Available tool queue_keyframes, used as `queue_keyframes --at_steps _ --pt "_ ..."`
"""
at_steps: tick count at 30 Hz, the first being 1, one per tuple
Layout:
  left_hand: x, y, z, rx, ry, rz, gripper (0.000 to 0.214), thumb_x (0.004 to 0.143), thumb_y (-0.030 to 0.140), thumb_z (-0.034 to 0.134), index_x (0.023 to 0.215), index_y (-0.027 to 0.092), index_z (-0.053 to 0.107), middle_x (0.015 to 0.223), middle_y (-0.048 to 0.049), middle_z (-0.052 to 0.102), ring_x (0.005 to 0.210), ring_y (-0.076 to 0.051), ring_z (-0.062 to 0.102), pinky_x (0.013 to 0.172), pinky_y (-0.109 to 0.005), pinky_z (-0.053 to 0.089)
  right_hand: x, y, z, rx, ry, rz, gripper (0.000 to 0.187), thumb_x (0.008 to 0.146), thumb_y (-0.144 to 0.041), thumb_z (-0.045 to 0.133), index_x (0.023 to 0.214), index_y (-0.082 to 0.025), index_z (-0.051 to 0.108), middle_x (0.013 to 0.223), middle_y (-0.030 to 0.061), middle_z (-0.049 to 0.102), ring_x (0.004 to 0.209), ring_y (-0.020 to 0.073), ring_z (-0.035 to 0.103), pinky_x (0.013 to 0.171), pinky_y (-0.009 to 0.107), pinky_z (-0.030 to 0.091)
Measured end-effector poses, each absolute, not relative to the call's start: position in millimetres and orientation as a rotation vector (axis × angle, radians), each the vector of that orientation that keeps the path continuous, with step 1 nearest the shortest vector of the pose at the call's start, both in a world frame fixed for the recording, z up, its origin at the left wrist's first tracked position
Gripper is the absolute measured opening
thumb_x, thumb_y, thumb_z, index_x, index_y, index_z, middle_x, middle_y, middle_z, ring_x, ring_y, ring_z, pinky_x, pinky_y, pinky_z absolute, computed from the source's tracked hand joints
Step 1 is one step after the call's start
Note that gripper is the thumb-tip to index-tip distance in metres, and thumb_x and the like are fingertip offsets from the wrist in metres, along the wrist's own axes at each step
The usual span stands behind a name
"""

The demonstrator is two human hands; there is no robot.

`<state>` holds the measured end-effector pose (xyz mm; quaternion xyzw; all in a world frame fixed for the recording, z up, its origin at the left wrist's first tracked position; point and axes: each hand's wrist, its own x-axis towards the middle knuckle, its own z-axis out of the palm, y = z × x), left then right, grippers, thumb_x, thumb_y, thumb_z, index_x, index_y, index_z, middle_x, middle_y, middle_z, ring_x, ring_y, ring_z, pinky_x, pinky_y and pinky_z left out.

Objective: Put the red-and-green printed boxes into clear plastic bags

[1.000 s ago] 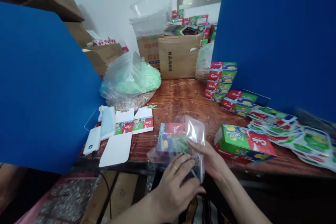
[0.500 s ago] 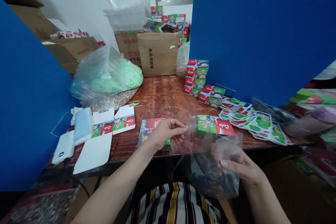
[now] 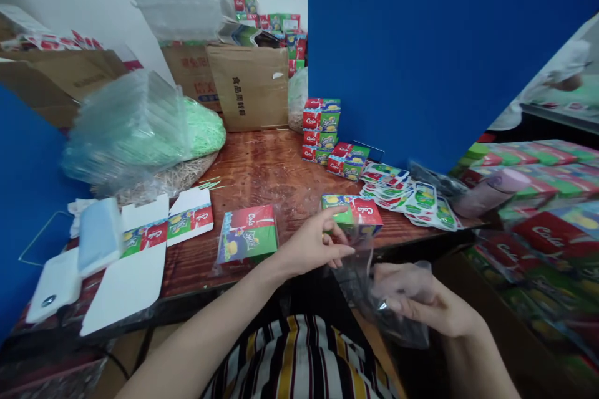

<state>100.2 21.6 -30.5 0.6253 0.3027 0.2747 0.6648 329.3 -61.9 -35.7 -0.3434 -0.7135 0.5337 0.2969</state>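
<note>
"Start at the right side. What have you got?"

"With my right hand (image 3: 423, 299) I have the fingers bunched around a crumpled clear plastic bag (image 3: 409, 333), held low, off the near edge of the tabletop (image 3: 266, 165)."

"And the left?"

"My left hand (image 3: 309, 246) has its fingers loosely spread, gripping nothing that I can see. Some of the film lies near those fingertips; I can't tell whether they touch it."

"What's closest to it?"

"A red and green box (image 3: 365, 212) sits just past the fingers, the index finger partly in front of it. Left of my wrist, a second box (image 3: 250, 234) lies on the tabletop, clear film showing around its edges."

"Further out?"

"To the right I see a spread pile of printed pouches (image 3: 397, 193), then a pink bottle (image 3: 493, 193). Behind the pouches are two stacked boxes (image 3: 349, 162), with a taller stack (image 3: 321, 131) just beside them. Far left, an unfolded carton (image 3: 126, 299) lies next to a light blue pack (image 3: 99, 237). At the back stands a brown cardboard box (image 3: 253, 90)."
</note>
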Motion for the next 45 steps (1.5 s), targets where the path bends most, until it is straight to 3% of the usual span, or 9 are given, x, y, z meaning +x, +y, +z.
queue_keyframes --at_steps 5,10,14,18,24,27,31,41,45 --pt "103 19 -34 1.868 0.849 0.779 0.023 0.081 0.021 0.063 0.103 0.021 0.07 0.089 -0.0015 0.056 0.059 -0.005 0.051 0.056 -0.02 0.044 333 -79 -21 -0.88 -2.054 1.401 0.029 0.091 -0.032 0.051 0.106 -0.022 0.074 0.083 0.0081 0.062 0.066 0.0175 0.056 0.062 0.029 0.046" --pt "96 15 -24 1.797 0.771 0.797 0.012 0.079 0.02 0.06 0.07 0.013 0.061 0.121 -0.0084 0.058 0.08 -0.011 0.06 0.062 -0.021 0.044 363 -92 -41 -1.07 -1.821 1.27 0.023 0.086 -0.033 0.061 0.097 -0.021 0.076 0.082 0.0099 0.065 0.066 0.0202 0.06 0.058 0.029 0.049" --pt "93 14 -25 1.466 0.796 0.711 0.015 0.076 0.025 0.061 0.069 0.014 0.053 0.096 -0.009 0.069 0.072 -0.012 0.062 0.055 -0.019 0.044 393 -94 -74 -1.345 -1.429 1.09 0.037 0.081 -0.039 0.069 0.114 -0.02 0.068 0.08 0.0077 0.067 0.057 0.018 0.06 0.046 0.025 0.047" --pt "97 8 -33 1.449 0.9 0.544 0.017 0.079 0.032 0.06 0.078 0.015 0.055 0.072 -0.0033 0.065 0.057 -0.012 0.058 0.042 -0.017 0.037 399 -87 -85 -1.69 -1.665 0.853 0.057 0.08 -0.048 0.07 0.128 -0.019 0.059 0.1 0.0097 0.068 0.089 0.0268 0.066 0.075 0.035 0.056" --pt "115 -10 -35 1.902 0.9 0.549 0.01 0.082 0.016 0.055 0.073 0.016 0.06 0.067 0.0014 0.06 0.065 -0.011 0.055 0.062 -0.022 0.037 348 -74 -54 -1.422 -1.812 0.365 0.077 0.074 -0.047 0.078 0.14 -0.027 0.043 0.137 0.0096 0.049 0.127 0.0284 0.046 0.108 0.041 0.038" --pt "119 -18 -33 2.01 0.958 0.582 0.009 0.081 0.013 0.056 0.074 0.017 0.061 0.069 0.002 0.063 0.063 -0.011 0.053 0.062 -0.023 0.034 316 -66 -55 -1.206 -1.97 0.656 0.07 0.075 -0.042 0.078 0.134 -0.023 0.045 0.124 0.0088 0.057 0.113 0.0238 0.055 0.098 0.034 0.045" --pt "113 -20 -35 1.984 1.015 0.61 0.015 0.085 0.02 0.056 0.071 0.017 0.06 0.065 0.0027 0.06 0.057 -0.01 0.048 0.058 -0.022 0.032 298 -62 -79 -1.178 -1.929 0.894 0.009 0.09 -0.026 0.058 0.09 -0.017 0.059 0.084 0.0022 0.059 0.076 0.0134 0.055 0.069 0.024 0.044" --pt "72 -7 -37 1.769 0.759 0.806 0.015 0.087 0.022 0.057 0.076 0.016 0.063 0.084 -0.0033 0.067 0.082 -0.014 0.061 0.077 -0.025 0.044 327 -63 -68 -0.69 -2.052 1.312 0.056 0.08 -0.071 0.058 0.07 -0.016 0.06 0.083 0.0073 0.063 0.09 0.0212 0.054 0.091 0.038 0.039" --pt "48 -1 -53 1.846 0.845 0.641 0.018 0.088 0.024 0.054 0.075 0.016 0.063 0.085 -0.0055 0.068 0.082 -0.017 0.063 0.078 -0.029 0.047 334 -67 -73 -0.615 -1.781 1.344 0.053 0.088 -0.061 0.054 0.06 -0.017 0.048 0.066 0.0041 0.061 0.083 0.0208 0.059 0.093 0.04 0.038"
